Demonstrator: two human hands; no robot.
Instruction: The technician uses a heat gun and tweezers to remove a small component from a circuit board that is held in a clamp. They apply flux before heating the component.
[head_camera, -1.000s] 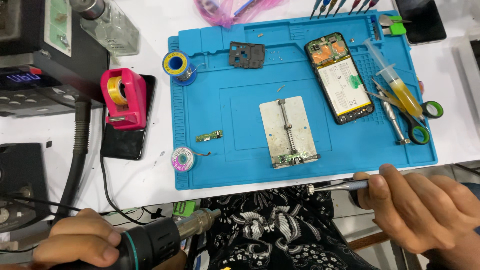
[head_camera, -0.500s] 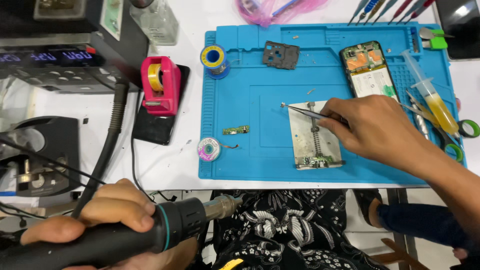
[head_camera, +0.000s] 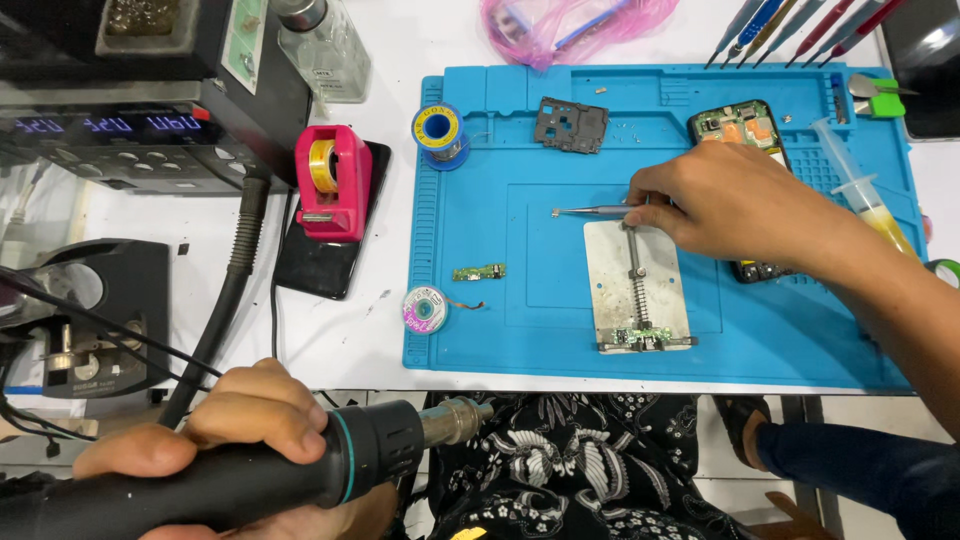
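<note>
Gripping tweezers (head_camera: 592, 211), right hand (head_camera: 730, 205) over blue mat (head_camera: 480, 330) centre, above metal holder (head_camera: 637, 285); tip possibly pinching tiny part. Left hand (head_camera: 225, 430) closed around hot-air handle (head_camera: 250, 478) off bench near edge.

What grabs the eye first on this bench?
The big bright blue silicone work mat fills the white table's middle, with the right hand over it holding thin metal tweezers above a silver metal board holder. At bottom left, the left hand grips a black hot-air handpiece, nozzle pointing right.
</note>
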